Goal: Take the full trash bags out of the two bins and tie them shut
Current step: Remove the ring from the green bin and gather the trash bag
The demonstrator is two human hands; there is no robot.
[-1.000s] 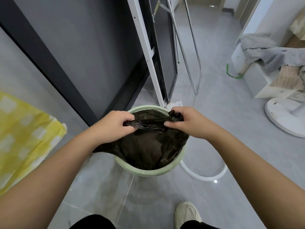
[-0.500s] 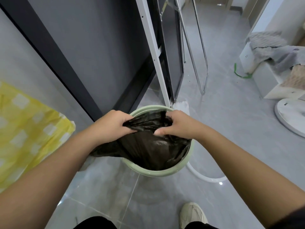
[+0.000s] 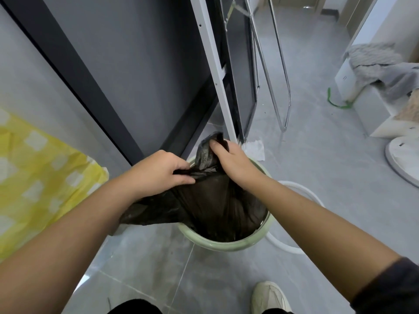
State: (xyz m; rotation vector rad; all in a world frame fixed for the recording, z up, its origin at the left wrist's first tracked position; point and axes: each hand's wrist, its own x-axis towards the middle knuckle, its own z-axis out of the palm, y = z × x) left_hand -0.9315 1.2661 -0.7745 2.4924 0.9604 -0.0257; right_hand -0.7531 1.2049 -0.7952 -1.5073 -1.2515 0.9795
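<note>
A pale green round bin [image 3: 229,243] stands on the grey floor below me. A black trash bag [image 3: 217,205] sits in it, its top gathered above the rim. My left hand [image 3: 158,171] grips a bunched fold of the bag at the bin's left side. My right hand [image 3: 231,159] holds another gathered part of the bag's top, raised over the far rim. A loose flap of the bag hangs out over the left side under my left forearm. Only this one bin is in view.
A white ring [image 3: 294,245] lies on the floor right of the bin. A dark panel and white metal frame [image 3: 217,71] lean against the wall behind it. Yellow checked cloth [image 3: 38,177] is at left, a white fan base [image 3: 403,159] and grey blankets [image 3: 381,66] at right. My shoe [image 3: 269,298] is below.
My right hand has moved up and away over the far rim, pulling the bag's top higher. My left hand keeps its grip at the left side.
</note>
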